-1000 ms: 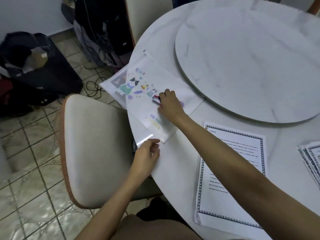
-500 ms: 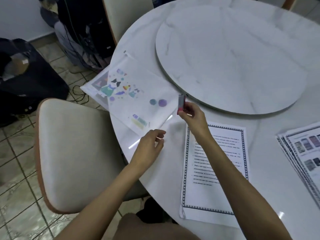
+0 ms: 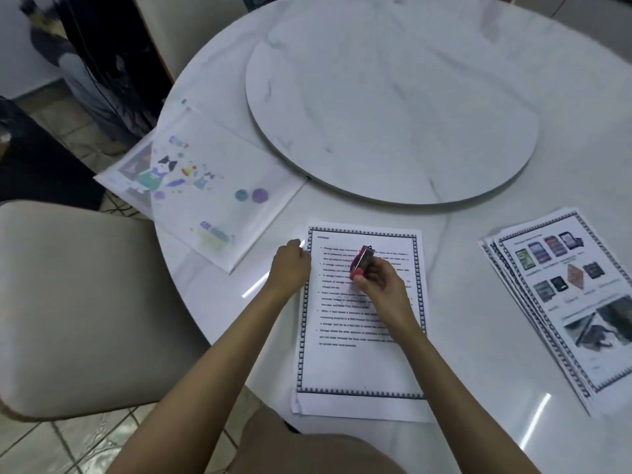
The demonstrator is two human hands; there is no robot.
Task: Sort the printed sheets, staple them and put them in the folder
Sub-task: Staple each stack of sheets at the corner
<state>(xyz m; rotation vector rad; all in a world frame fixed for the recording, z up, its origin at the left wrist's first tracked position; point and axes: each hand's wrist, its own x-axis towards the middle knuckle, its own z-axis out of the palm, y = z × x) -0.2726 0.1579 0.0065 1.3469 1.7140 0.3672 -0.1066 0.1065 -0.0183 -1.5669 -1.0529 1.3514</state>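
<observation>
Printed sheets (image 3: pixel 362 364) lay at the table's (image 3: pixel 478 234) near edge, right of the folder (image 3: pixel 219 186). Right hand (image 3: pixel 383 285) pinched a red stapler (image 3: pixel 360 261) above them; left hand (image 3: pixel 290 266) curled at their left edge, grip unclear.

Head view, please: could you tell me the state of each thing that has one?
stapler: gripped in right hand, above the text sheets.
text sheets: flat stack, left hand at its top-left corner.
folder: flat, overhanging the table edge.
picture sheets: fanned pile, untouched.

Both forearms reach up from the bottom edge. Left grip (image 3: pixel 290 265) is curled, knuckles up; right grip (image 3: pixel 379 285) pinches a stapler (image 3: pixel 360 261) just beside it.
</observation>
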